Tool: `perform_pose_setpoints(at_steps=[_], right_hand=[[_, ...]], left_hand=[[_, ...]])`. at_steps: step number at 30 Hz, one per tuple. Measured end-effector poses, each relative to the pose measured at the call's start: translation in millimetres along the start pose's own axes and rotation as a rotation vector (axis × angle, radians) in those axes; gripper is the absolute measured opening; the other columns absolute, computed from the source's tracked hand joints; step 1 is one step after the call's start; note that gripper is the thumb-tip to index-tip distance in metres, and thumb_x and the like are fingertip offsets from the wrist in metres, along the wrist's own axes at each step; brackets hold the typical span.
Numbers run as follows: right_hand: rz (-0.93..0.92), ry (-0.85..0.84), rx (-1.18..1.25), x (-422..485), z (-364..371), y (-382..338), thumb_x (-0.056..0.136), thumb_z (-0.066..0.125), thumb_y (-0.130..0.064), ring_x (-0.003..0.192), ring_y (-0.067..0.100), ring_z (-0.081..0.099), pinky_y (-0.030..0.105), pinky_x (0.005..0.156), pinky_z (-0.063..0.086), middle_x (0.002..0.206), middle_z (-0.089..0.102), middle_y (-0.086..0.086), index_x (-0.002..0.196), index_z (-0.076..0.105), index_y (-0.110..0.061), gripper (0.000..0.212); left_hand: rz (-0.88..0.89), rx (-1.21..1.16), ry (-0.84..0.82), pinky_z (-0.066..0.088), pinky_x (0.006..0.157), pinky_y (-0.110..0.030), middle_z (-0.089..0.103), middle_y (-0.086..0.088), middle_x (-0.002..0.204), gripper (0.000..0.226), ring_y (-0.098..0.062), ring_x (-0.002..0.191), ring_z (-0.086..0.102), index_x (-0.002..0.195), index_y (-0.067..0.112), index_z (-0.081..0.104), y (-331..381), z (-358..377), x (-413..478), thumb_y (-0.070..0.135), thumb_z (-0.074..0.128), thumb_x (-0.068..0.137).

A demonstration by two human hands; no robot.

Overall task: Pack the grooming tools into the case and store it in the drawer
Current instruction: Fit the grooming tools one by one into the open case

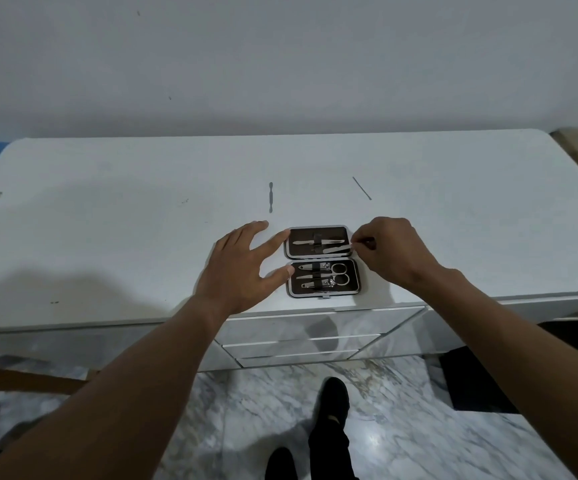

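The left hand (242,261) is spread flat, fingers splayed, its index finger and thumb tips laid against the left edge of the open case (322,260). The right hand (393,251) is pinched, thumb and forefinger closed on the end of a slim metal tool (338,250) at the right edge of the case's far half. The case is seen lying open near the front edge of the white table (107,209), tweezers (317,242) strapped in the far half, scissors (325,269) and nail clippers (318,282) in the near half. Beyond the case, a double-ended metal tool (270,197) is left loose on the table, and a thin pick (362,188) well to its right. Drawers (301,341) are visible below the front edge.
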State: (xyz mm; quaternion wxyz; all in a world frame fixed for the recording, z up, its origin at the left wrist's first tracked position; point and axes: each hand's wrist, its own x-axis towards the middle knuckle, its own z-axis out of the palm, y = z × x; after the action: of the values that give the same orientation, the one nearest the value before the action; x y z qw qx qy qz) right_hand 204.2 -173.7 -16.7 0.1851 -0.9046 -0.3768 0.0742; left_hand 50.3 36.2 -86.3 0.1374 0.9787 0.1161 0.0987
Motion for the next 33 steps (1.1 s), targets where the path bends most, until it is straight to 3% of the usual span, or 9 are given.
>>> perform_pose_setpoints(at_steps=[3, 11, 18, 33], right_hand=[[-0.069, -0.026, -0.065, 0, -2, 3, 0.086, 0.056, -0.008, 0.080, 0.032, 0.062, 0.040, 0.074, 0.052, 0.085, 0.070, 0.014, 0.086, 0.074, -0.008, 0.019], [-0.151, -0.090, -0.103, 3, -2, 0, 0.089, 0.053, -0.010, 0.086, 0.031, 0.064, 0.041, 0.076, 0.052, 0.093, 0.070, 0.013, 0.091, 0.074, -0.010, 0.021], [-0.184, -0.103, -0.108, 4, -2, -3, 0.088, 0.054, -0.005, 0.093, 0.030, 0.065, 0.033, 0.079, 0.049, 0.103, 0.070, 0.008, 0.103, 0.074, -0.014, 0.026], [-0.338, -0.197, -0.355, 13, -1, -10, 0.074, 0.050, 0.007, 0.096, 0.032, 0.059, 0.041, 0.079, 0.051, 0.102, 0.067, 0.009, 0.101, 0.068, -0.009, 0.036]], left_hand=[[-0.001, 0.000, 0.002, 0.028, 0.112, -0.043, 0.038, 0.001, 0.151, 0.062, -0.019, 0.140, 0.031, 0.145, 0.045, 0.033, 0, 0, 0, 0.070, 0.034, 0.089], [-0.005, 0.001, -0.012, 0.026, 0.113, -0.043, 0.035, 0.002, 0.153, 0.062, -0.018, 0.141, 0.028, 0.146, 0.046, 0.029, -1, 1, 1, 0.071, 0.032, 0.089], [-0.013, 0.009, -0.022, 0.025, 0.113, -0.043, 0.034, 0.002, 0.154, 0.063, -0.019, 0.142, 0.028, 0.146, 0.046, 0.027, -2, 0, 1, 0.072, 0.031, 0.089], [-0.010, 0.011, -0.019, 0.025, 0.113, -0.042, 0.035, 0.002, 0.153, 0.062, -0.018, 0.141, 0.028, 0.146, 0.046, 0.028, -1, 0, 1, 0.071, 0.032, 0.089]])
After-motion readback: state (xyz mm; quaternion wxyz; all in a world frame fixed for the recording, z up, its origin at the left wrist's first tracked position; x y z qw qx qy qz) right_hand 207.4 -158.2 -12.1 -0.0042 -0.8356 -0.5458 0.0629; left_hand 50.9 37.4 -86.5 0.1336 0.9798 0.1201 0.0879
